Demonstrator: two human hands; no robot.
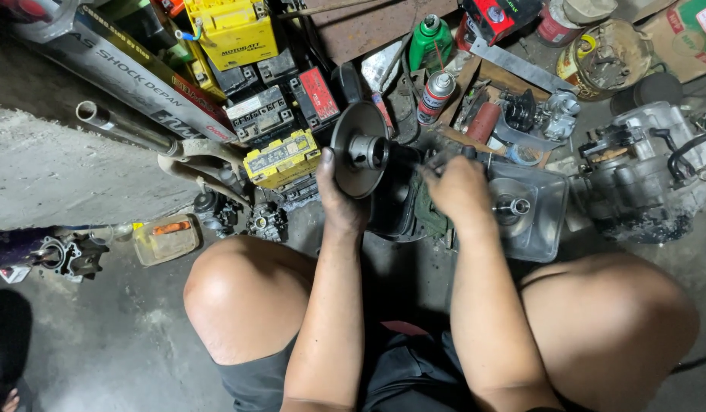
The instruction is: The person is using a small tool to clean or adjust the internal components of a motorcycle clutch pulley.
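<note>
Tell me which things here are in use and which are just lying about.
In use: left hand holding the round metal pulley disc; right hand by the dark housing.

Lying about: yellow battery, spray can, green bottle, engine.

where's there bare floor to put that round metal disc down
Bare concrete lies left of the left knee, below the plastic container, and on the pale slab under the metal tube. Ahead of both hands it is crowded: batteries, spray can, engine. The left hand holds the disc.
</note>
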